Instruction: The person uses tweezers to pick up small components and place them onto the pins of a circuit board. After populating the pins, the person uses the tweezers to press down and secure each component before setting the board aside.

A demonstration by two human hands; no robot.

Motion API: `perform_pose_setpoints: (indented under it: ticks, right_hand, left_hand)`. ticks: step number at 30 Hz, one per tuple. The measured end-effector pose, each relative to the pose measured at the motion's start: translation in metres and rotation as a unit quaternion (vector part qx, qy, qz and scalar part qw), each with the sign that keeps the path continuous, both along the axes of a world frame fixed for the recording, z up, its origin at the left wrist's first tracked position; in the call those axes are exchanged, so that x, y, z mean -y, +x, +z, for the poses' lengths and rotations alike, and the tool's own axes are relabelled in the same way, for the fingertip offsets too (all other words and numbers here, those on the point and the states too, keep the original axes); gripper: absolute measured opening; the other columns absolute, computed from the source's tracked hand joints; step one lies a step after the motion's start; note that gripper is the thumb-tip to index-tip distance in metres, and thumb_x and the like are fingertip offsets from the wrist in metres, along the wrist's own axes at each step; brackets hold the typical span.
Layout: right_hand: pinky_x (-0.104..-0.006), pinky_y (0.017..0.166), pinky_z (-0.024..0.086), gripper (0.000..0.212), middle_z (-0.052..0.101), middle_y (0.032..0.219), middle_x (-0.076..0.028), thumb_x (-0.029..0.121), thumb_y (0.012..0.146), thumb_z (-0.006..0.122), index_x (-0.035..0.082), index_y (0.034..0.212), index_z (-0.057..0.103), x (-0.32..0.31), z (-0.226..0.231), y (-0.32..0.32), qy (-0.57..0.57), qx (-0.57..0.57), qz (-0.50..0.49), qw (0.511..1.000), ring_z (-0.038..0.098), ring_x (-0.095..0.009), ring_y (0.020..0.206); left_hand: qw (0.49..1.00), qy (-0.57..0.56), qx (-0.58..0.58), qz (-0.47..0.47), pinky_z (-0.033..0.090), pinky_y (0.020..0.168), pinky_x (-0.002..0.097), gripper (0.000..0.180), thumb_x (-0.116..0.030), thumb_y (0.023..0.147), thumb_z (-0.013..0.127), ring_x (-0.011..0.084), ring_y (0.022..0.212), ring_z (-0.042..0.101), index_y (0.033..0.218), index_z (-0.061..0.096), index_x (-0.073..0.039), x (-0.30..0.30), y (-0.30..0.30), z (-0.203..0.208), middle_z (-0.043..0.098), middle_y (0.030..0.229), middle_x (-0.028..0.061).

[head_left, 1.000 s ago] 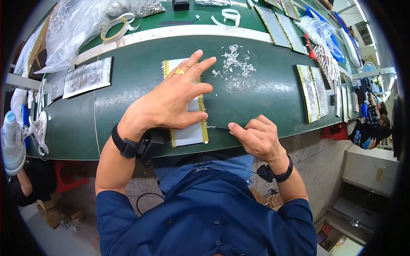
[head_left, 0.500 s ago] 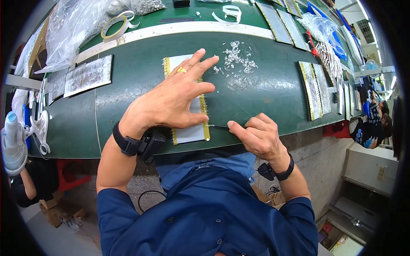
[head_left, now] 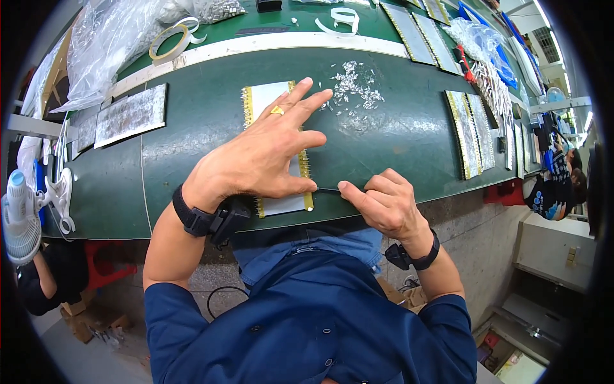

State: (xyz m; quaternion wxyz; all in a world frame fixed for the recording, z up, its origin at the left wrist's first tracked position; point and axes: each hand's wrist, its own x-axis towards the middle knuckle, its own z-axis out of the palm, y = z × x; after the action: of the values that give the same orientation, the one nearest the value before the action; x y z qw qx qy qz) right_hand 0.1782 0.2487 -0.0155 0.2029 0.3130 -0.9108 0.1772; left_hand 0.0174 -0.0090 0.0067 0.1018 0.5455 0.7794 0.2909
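A white rectangular panel (head_left: 281, 206) with yellow side strips lies near the table's front edge. Small metal pins line both strips. My left hand (head_left: 262, 153), a gold ring on one finger, is spread over the panel, and its thumb tip reaches the right strip close to the near end. My right hand (head_left: 387, 203) is closed around a thin dark tool (head_left: 329, 189), which points left at that strip beside the left thumb. Its tip is hidden at the thumb. Beyond the panel to the right lies a loose scatter of small shiny metal pieces (head_left: 352, 83).
More panels with yellow pinned edges (head_left: 472, 134) stand at the right, others at the back right. Grey plates (head_left: 131, 115), a plastic bag (head_left: 109, 51) and tape rolls (head_left: 169, 43) occupy the left. A small fan (head_left: 20, 217) is clipped at the left edge. Other people sit on both sides.
My left hand has shifted slightly to the right, its thumb now over the tool's tip. The right hand has moved a little left with the tool.
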Motion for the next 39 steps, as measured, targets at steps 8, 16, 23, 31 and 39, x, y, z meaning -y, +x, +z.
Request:
perform_pose_setpoints:
  ticks: [8, 16, 23, 31, 39]
  right_hand:
    - [-0.0324, 0.061, 0.044, 0.038, 0.049, 0.063, 0.005, 0.004, 0.079, 0.082, 0.006, 0.118, 0.082, -0.001, 0.005, 0.000, 0.007, 0.004, 0.000, 1.000, 0.056, -0.014, 0.062]
    - [-0.0350, 0.061, 0.045, 0.022, 0.061, 0.068, -0.001, 0.008, 0.092, 0.085, 0.005, 0.113, 0.081, -0.012, 0.011, -0.005, -0.040, 0.006, -0.114, 0.993, 0.059, -0.020, 0.061]
    - [-0.0396, 0.064, 0.048, 0.015, 0.068, 0.074, -0.011, 0.011, 0.097, 0.081, 0.004, 0.110, 0.079, -0.026, 0.014, -0.023, -0.064, 0.041, -0.252, 0.965, 0.063, -0.029, 0.065]
    - [-0.0421, 0.070, 0.053, 0.016, 0.075, 0.082, -0.013, 0.016, 0.099, 0.079, 0.006, 0.112, 0.080, -0.032, 0.014, -0.039, -0.081, 0.067, -0.287, 0.952, 0.070, -0.033, 0.072]
    - [-0.0425, 0.073, 0.057, 0.016, 0.079, 0.092, -0.015, 0.017, 0.099, 0.079, 0.007, 0.110, 0.082, -0.030, 0.018, -0.044, -0.071, 0.100, -0.288, 0.950, 0.074, -0.036, 0.079]
  left_hand:
    - [1.000, 0.013, 0.002, -0.014, 0.028, 0.133, 0.0591, 0.049, -0.030, 0.073, 0.098, 0.0501, 0.168, 0.014, 0.104, 0.073, -0.001, -0.002, 0.002, 0.002, 0.027, 0.180, 0.0224]
    - [1.000, -0.020, 0.014, -0.009, 0.022, 0.136, 0.0598, 0.057, -0.034, 0.074, 0.098, 0.0484, 0.168, 0.014, 0.116, 0.076, -0.002, 0.000, 0.002, 0.005, 0.029, 0.177, 0.0240]
    - [1.000, -0.005, 0.021, 0.008, 0.027, 0.133, 0.0596, 0.055, -0.045, 0.084, 0.093, 0.0510, 0.168, 0.014, 0.099, 0.070, 0.002, 0.000, -0.002, 0.004, 0.028, 0.179, 0.0233]
    - [1.000, 0.008, 0.011, 0.027, 0.027, 0.132, 0.0599, 0.054, -0.047, 0.089, 0.088, 0.0512, 0.168, 0.014, 0.096, 0.068, 0.003, 0.001, -0.004, 0.001, 0.028, 0.179, 0.0232]
    - [0.999, 0.008, 0.013, 0.028, 0.028, 0.132, 0.0602, 0.052, -0.044, 0.088, 0.090, 0.0514, 0.168, 0.014, 0.096, 0.067, 0.002, 0.002, -0.004, 0.002, 0.028, 0.179, 0.0235]
